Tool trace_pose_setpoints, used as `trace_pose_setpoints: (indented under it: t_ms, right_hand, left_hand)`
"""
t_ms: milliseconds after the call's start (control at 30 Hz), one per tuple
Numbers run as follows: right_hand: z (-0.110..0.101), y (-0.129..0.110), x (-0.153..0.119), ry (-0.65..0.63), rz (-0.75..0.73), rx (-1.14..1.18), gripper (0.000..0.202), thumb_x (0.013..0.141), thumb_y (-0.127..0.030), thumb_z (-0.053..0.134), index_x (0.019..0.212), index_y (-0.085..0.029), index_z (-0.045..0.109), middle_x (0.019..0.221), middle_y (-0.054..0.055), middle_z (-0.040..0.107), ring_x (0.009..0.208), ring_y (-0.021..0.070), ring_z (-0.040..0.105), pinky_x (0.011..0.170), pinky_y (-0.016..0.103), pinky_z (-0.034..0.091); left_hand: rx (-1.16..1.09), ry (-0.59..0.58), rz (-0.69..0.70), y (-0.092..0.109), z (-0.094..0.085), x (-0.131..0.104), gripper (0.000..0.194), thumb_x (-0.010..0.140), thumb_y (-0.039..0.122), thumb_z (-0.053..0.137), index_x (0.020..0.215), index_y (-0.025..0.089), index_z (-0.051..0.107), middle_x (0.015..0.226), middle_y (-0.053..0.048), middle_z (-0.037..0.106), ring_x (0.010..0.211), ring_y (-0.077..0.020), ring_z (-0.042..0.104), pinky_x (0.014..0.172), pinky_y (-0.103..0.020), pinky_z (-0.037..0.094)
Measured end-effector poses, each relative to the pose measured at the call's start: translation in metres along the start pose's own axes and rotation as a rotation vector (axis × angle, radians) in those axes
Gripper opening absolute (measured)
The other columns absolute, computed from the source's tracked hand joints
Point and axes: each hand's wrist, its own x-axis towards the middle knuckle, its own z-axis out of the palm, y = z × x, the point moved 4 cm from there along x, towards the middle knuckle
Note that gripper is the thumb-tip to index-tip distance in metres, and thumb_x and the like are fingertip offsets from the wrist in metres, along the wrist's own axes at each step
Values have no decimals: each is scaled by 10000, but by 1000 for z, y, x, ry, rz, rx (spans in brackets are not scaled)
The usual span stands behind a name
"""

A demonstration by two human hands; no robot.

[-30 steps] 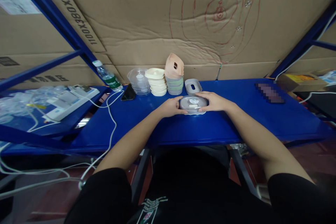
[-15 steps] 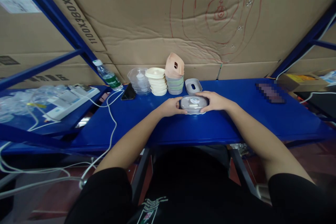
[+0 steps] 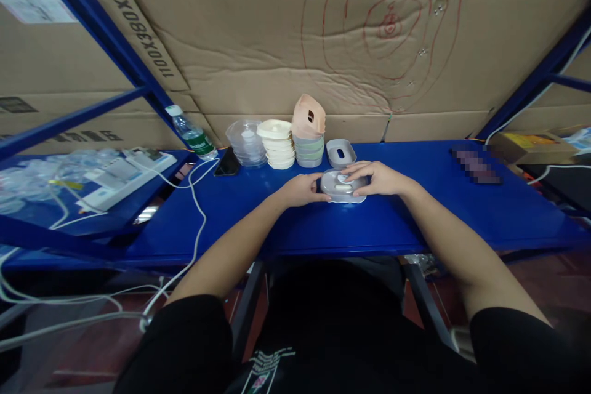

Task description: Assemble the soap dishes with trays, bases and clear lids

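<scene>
The left hand (image 3: 302, 189) cupped the left end of a low grey oval container with a see-through domed lid (image 3: 336, 189), its curved fingers behind the rim and its thumb at the near edge. The right hand (image 3: 386, 178) lay over the lid's right side, fingers spread and bent, the tips on top near a round white label and a small pale oblong knob, with the thumb apart from them. The container sat flat between both sets of fingers on a blue tabletop (image 3: 351, 228), its pale wavy rim showing just below the fingertips.

As far as could be judged, container and lid were already together as one covered piece; whether the lid was pressed fully home could not be told. The grey oval piece with a dark slot (image 3: 333, 160) lay loose just beyond the right fingertips, not joined to anything. Beyond the left fingers stood parts not put together with the covered piece: a stack of grey and greenish plastic bowls (image 3: 309, 154) topped by slotted peach plastic pieces (image 3: 307, 126), then a stack of cream plastic pieces (image 3: 280, 160), and, farther left, nested clear plastic domes (image 3: 249, 151). How many of these were still to be handled could not be judged. A black phone (image 3: 227, 163) and a green-labelled clear bottle (image 3: 198, 143) lay farther left of those fingers.
</scene>
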Motion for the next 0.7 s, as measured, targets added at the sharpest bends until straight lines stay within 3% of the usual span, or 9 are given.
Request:
trace_pose_setpoints:
  t_ms: [233,400,567,700]
  right_hand:
    - [-19,0,-8,-62,179,30,445,747,-488,1005,1166,-371,911,1456,7,809,1462,324,699,1331,582,465]
    - [-53,2,-31,-109,354,-13,447,718,-520,997,1138,-392,916,1446,-39,811,1444,355,713,1324,577,481]
    - [-93,19,-63,2,548,-74,405,681,-496,990,1043,-328,919,1409,5,829,1390,381,745,1256,558,553]
    - [-114,31,-80,126,695,-177,343,719,-386,959,1038,-276,897,1358,31,849,1343,342,766,1243,480,544]
  left_hand:
    - [42,-13,-3,-1,1,1,849,916,649,802,1576,135,657,874,-18,762,802,-213,686,796,-332,490]
    - [64,-17,-8,-1,0,-1,781,934,633,789,1558,175,680,851,0,743,816,-207,690,809,-325,486]
    - [79,-30,-15,-1,1,-1,785,937,639,787,1560,173,679,877,-2,741,844,-210,700,824,-324,479]
    - [85,-41,-24,-1,0,-1,784,942,638,781,1567,176,675,884,-4,745,848,-213,702,817,-325,470]
